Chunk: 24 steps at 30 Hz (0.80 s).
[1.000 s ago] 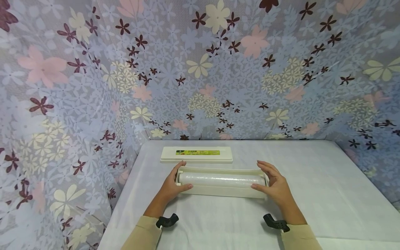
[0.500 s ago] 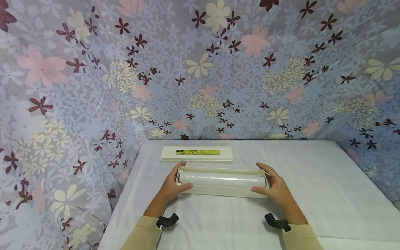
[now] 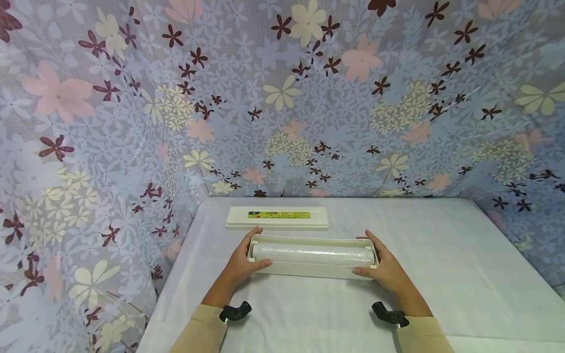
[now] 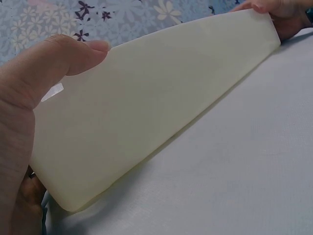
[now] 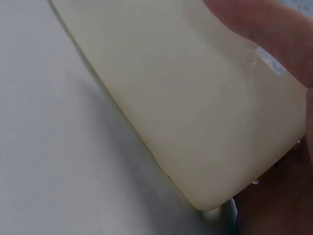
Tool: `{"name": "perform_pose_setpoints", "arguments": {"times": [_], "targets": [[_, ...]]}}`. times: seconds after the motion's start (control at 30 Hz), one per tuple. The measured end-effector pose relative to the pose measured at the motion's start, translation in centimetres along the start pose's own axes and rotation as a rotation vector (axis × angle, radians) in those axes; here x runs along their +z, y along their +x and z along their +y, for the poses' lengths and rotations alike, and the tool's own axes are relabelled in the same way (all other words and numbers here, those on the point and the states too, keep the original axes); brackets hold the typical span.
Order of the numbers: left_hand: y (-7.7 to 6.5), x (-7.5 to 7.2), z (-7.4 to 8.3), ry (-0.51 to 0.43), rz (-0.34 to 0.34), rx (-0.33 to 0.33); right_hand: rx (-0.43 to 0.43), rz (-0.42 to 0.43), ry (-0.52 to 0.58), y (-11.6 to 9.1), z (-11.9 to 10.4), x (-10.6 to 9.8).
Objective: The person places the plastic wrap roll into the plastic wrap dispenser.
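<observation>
A cream plastic cling film box (image 3: 309, 270) lies crosswise in front of me, its top uncovered. Inside it sits a shiny roll of cling film (image 3: 313, 253). My left hand (image 3: 241, 264) grips the box's left end, thumb over the near wall and fingers at the far side. At the other end my right hand (image 3: 388, 267) holds it likewise, its thumb on the near wall. In the left wrist view the box's plain front wall (image 4: 156, 93) fills the middle, its lower edge close over the cloth. Most of the fingers are hidden behind the box ends in both wrist views.
Behind the box lies a long cream lid (image 3: 277, 223) with a green and yellow label (image 3: 279, 215). A white cloth (image 3: 463, 274) covers the table. Flower-patterned fabric (image 3: 282, 98) hangs at the back and sides.
My right hand's fingers have shifted at the far right corner, and its thumb has slid slightly left and down along the near wall. Left hand, box and lid look nearly unmoved.
</observation>
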State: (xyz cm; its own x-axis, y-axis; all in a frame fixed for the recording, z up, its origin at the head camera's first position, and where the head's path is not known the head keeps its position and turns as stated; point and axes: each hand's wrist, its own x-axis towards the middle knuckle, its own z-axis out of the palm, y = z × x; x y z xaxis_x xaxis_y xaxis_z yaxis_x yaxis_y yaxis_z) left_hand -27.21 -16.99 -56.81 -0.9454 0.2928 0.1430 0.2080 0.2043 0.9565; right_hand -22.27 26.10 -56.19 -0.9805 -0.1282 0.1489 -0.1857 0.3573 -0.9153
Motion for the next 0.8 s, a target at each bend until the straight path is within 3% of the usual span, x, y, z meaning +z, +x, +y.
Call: {"name": "perform_pose_setpoints", "arguments": {"times": [0.27, 0.8], "targets": [[0.00, 0.06, 0.13, -0.028, 0.010, -0.016, 0.082, 0.005, -0.038, 0.14, -0.05, -0.05], [0.17, 0.11, -0.14, -0.028, 0.003, 0.003, 0.096, 0.010, -0.006, 0.27, -0.09, -0.16]]}}
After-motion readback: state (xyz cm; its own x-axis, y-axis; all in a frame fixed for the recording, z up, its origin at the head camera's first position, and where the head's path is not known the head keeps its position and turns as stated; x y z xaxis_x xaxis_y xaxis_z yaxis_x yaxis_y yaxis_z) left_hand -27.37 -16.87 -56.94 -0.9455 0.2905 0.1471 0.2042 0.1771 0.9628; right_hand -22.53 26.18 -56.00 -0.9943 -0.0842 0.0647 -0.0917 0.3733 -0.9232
